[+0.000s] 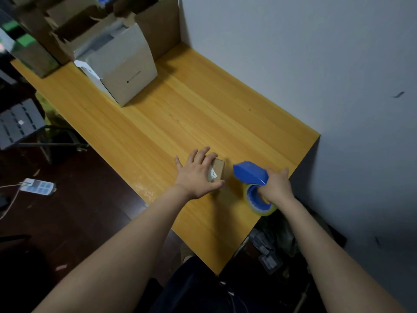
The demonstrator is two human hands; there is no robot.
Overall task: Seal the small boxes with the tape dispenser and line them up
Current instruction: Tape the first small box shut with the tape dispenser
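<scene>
Yellow wooden table (180, 114) holds a small brown box (219, 169), a blue tape dispenser (249, 172) beside it, cartons (128, 73) farther back.

Worktop (180, 114): wood-grain surface, yellow-orange, smooth, faint sheen near front edge.
Small box (218, 169): brown cardboard, matt; white paper label (212, 175) on top.
Tape dispenser (249, 172): blue plastic, smooth, slight gloss.
Tape roll (264, 210): clear yellowish film, glossy, on blue plastic core.
Large pale box (126, 71): grey-white cardboard, matt, smooth.
Brown cartons (158, 26) at back: raw cardboard, matt, torn rough edges.
Wall (293, 64): painted, matt, pale grey.
Floor (79, 211): dark reddish, smooth, dull shine.
</scene>
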